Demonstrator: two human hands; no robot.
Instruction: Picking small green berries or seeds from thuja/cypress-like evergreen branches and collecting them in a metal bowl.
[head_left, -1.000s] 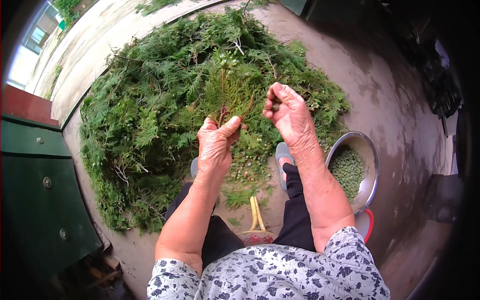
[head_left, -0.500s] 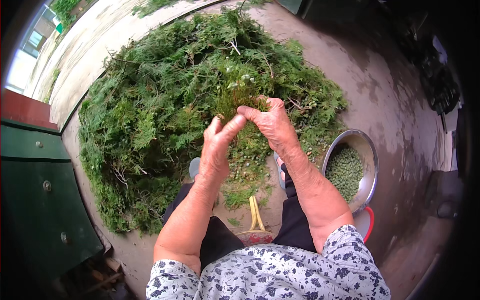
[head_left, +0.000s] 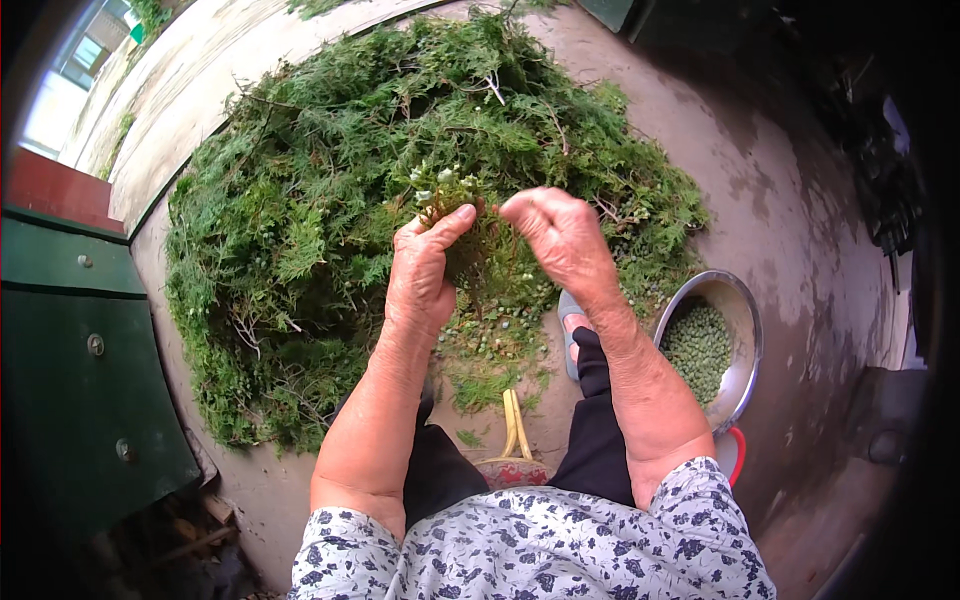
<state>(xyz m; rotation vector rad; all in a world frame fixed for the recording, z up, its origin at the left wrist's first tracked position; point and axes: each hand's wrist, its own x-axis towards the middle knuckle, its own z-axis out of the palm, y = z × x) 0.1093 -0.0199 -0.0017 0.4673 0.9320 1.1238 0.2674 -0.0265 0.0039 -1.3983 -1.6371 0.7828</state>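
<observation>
My left hand (head_left: 420,270) is closed round a small conifer sprig (head_left: 442,190), thumb pressed along it. Pale green cones sit at the sprig's top. To its right, slightly apart, is my right hand (head_left: 568,240), fingers curled toward the thumb; whatever is in them, if anything, is hidden. Both hands are over the near side of a large heap of green conifer branches (head_left: 330,150). At the right stands a metal bowl (head_left: 746,375), tilted, partly filled with small round green cones (head_left: 697,350).
Loose cones and green bits lie on the concrete between my feet. A yellow-handled thing (head_left: 515,425) is between my knees. Something red-rimmed (head_left: 738,455) shows below the bowl. Dark green cabinets (head_left: 80,400) with round knobs border the left.
My hands have moved apart. The left hand now grips the sprig lower and farther left, while the right has drawn away from it to the right.
</observation>
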